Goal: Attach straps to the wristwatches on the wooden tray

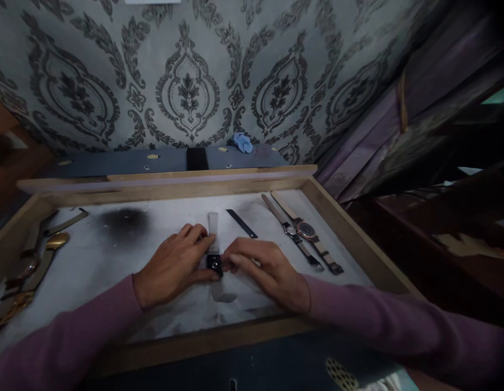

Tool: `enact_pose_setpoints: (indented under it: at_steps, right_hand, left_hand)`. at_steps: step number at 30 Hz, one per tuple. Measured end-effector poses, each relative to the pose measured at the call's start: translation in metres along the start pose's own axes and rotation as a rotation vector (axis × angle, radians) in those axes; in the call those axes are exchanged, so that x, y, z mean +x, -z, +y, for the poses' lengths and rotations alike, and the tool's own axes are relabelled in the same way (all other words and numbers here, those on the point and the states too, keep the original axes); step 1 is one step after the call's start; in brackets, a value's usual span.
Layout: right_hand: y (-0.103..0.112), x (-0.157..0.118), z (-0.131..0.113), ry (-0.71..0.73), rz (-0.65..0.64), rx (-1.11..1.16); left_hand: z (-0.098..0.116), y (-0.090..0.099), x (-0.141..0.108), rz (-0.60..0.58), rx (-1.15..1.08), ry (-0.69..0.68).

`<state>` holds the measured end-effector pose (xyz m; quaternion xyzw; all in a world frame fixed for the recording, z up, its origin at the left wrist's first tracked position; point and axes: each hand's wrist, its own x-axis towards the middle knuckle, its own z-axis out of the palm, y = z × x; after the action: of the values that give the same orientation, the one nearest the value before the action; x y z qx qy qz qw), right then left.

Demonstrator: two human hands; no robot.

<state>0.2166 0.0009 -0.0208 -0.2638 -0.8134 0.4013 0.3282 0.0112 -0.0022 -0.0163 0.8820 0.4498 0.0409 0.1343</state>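
Note:
A wristwatch with a dark square case (214, 263) and a pale strap (212, 224) lies in the middle of a shallow wooden tray with a white lining. My left hand (176, 266) grips it from the left, thumb at the lower edge of the case and fingers beside the upper strap. At the case's right edge, my right hand (268, 269) has its fingertips pinched together; whatever sits between them is hidden. Just beyond that hand, a flat dark strip (242, 224) rests on the lining, apart from both hands.
Two strapped watches, one with a large round dial (306, 229), lie at the tray's right. Several watches, including a gold-coloured one (57, 240), line the left side. The wooden rim (162, 190) surrounds them. Behind it sits a crumpled blue cloth (243, 143) near the patterned wall.

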Motion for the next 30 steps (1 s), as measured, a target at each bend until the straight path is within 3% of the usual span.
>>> enact_pose_setpoints:
  at_steps: [2, 5, 10, 15, 22, 30]
  right_hand:
    - [0.000, 0.005, 0.007, -0.134, 0.064, 0.101]
    - [0.000, 0.017, 0.020, -0.238, 0.018, 0.220]
    - [0.001, 0.028, 0.028, -0.205, -0.068, 0.156]
    - [-0.001, 0.022, 0.025, -0.187, -0.089, 0.065]
    - [-0.004, 0.020, 0.021, -0.148, -0.101, 0.004]
    - [-0.006, 0.020, 0.019, -0.149, -0.060, -0.074]
  left_hand:
    - [0.001, -0.002, 0.000, 0.014, 0.000, 0.010]
    - [0.000, -0.004, 0.000, 0.033, -0.005, 0.012]
    - [0.002, -0.002, 0.000, 0.039, -0.092, 0.027]
    - [0.009, 0.002, -0.002, 0.169, -0.157, 0.045]
    - [0.012, -0.003, 0.000, 0.128, -0.329, 0.123]
    - [0.027, -0.009, -0.004, 0.054, -0.227, 0.167]
